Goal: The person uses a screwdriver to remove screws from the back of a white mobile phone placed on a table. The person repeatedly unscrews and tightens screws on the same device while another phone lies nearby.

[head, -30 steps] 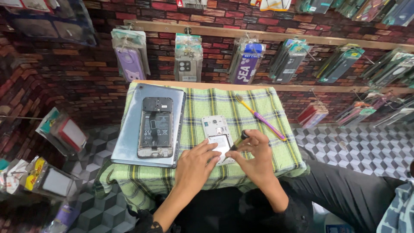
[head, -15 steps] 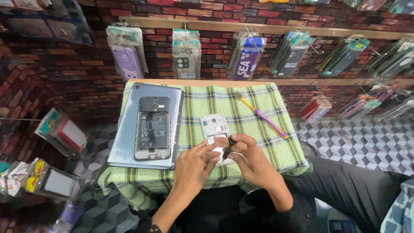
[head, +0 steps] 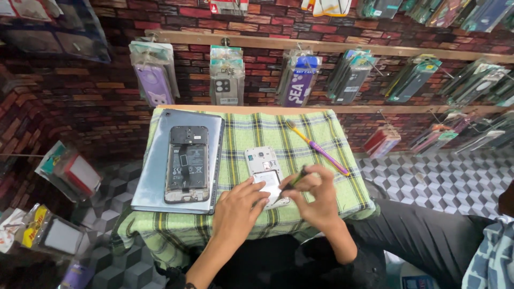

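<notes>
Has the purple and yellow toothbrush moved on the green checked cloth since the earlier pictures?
No. The purple and yellow toothbrush lies at the same spot on the green checked cloth.

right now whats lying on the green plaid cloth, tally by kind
opened phones: 2 — dark phone, white phone
grey board under the dark phone: 1
toothbrush: 1
dark tool, held in the right hand: 1
total: 5

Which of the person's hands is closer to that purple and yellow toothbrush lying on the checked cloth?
The right hand, which holds a thin dark tool, lies just below and left of the toothbrush. The left hand rests farther left, on the white opened phone.
</notes>
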### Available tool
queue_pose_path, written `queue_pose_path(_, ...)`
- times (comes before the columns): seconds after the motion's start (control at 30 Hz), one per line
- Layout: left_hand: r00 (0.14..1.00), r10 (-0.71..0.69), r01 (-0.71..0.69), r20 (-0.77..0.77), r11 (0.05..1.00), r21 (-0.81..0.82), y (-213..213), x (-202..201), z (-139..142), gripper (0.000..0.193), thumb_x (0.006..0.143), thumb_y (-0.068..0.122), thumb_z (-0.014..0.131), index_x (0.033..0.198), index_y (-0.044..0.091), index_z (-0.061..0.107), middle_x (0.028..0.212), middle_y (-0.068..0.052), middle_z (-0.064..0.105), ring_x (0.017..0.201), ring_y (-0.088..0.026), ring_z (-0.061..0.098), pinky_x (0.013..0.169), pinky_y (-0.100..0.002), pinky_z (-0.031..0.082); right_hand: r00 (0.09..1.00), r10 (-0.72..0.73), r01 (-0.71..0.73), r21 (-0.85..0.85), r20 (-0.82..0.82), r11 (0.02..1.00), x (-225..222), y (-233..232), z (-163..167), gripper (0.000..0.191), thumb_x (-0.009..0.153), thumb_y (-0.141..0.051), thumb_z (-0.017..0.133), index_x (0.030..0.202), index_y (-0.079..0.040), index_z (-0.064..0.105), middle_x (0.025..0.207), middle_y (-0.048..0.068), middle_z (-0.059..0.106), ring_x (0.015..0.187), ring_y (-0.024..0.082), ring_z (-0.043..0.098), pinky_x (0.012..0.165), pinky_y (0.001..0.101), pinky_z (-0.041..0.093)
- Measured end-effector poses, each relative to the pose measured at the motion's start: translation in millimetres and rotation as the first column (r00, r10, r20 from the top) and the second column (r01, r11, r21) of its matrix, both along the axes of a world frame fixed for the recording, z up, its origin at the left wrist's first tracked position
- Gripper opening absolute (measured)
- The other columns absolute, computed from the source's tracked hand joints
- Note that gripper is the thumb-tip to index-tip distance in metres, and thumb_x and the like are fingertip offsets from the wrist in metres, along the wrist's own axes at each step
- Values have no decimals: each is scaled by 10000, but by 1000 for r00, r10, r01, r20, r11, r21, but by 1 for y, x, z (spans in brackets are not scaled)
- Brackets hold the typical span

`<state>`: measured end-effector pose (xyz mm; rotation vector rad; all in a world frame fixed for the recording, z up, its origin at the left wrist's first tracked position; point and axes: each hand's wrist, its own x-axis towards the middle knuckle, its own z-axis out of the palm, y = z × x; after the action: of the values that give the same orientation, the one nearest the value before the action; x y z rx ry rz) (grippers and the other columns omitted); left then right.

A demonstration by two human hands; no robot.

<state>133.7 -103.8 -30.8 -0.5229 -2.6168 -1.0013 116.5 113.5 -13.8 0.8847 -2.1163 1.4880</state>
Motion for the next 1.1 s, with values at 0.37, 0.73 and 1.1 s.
queue_pose_path(0.37, 999, -1, 0, -48, 1000, -20, 4, -1, 0, 220, 921, 295, 666, 1001, 160, 820, 1269, 15, 724, 1328, -207, 548, 972, -413, 443, 945, -318, 275, -342, -76, 899, -36, 22, -8, 693, 957, 166, 638, 1438, -122, 232, 1122, 219, 668, 1031, 261, 723, 883, 329, 616)
queue_pose_path(0.73, 997, 0, 0, -80, 1000, -11, 2, -8, -9, 207, 920, 280, 673, 988, 151, 820, 1253, 8, 735, 1323, -209, 565, 947, -400, 457, 880, -443, 390, -272, -172, 880, -36, 20, -16, 638, 981, 151, 643, 1413, -107, 251, 1128, 229, 674, 1041, 269, 742, 898, 338, 646)
queue_pose_path(1.1, 996, -3, 4, -91, 1000, 7, 2, -11, -15, 193, 925, 276, 672, 983, 163, 818, 1255, 16, 735, 1325, -206, 562, 946, -399, 453, 836, -424, 408, -121, -349, 905, -42, 17, -23, 652, 955, 142, 682, 1390, -95, 257, 1100, 232, 698, 986, 258, 757, 866, 334, 644)
